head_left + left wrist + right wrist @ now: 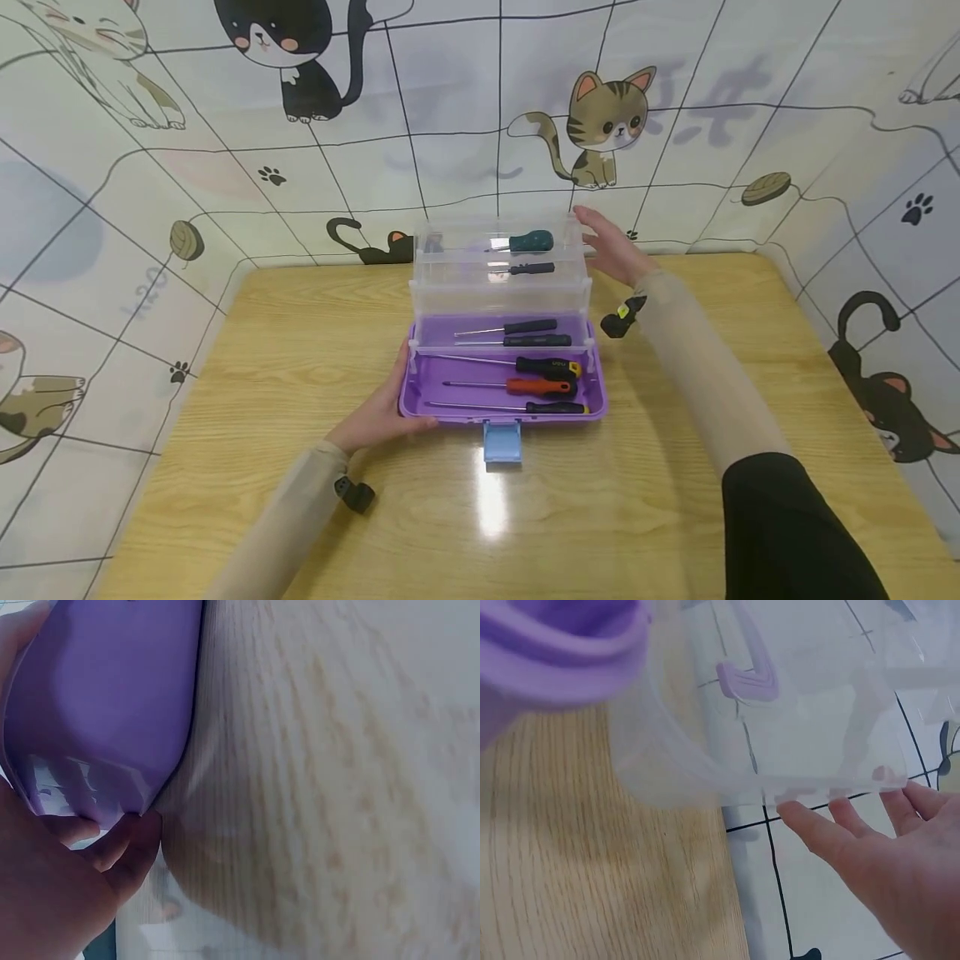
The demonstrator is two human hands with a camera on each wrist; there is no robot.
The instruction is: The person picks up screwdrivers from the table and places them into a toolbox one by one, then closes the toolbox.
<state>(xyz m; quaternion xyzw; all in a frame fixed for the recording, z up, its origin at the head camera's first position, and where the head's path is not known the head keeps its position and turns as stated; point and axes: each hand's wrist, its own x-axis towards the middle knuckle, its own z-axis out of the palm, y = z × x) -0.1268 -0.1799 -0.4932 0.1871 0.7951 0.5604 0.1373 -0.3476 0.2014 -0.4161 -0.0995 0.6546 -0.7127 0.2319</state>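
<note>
A purple toolbox (pixel 406 400) stands open on the table, its blue latch (pixel 502 442) hanging down in front. My left hand (pixel 378 417) grips the base's left end, thumb at the front; in the left wrist view its fingertips curl on the purple wall (pixel 112 697). My right hand (pixel 615 250) touches the edge of the raised clear lid (pixel 795 742) with extended fingers. A teal-handled screwdriver (pixel 532 242) and a small black one (pixel 534 268) lie in the clear upper section. Lower down are black screwdrivers (pixel 537 341), one with a red handle (pixel 536 387), and a yellow-ended one (pixel 547 367).
The wooden table (pixel 322 333) backs onto a wall covering (pixel 450 100) with cartoon cats, which also runs along both sides. A purple carry handle (pixel 750 682) shows through the clear lid in the right wrist view.
</note>
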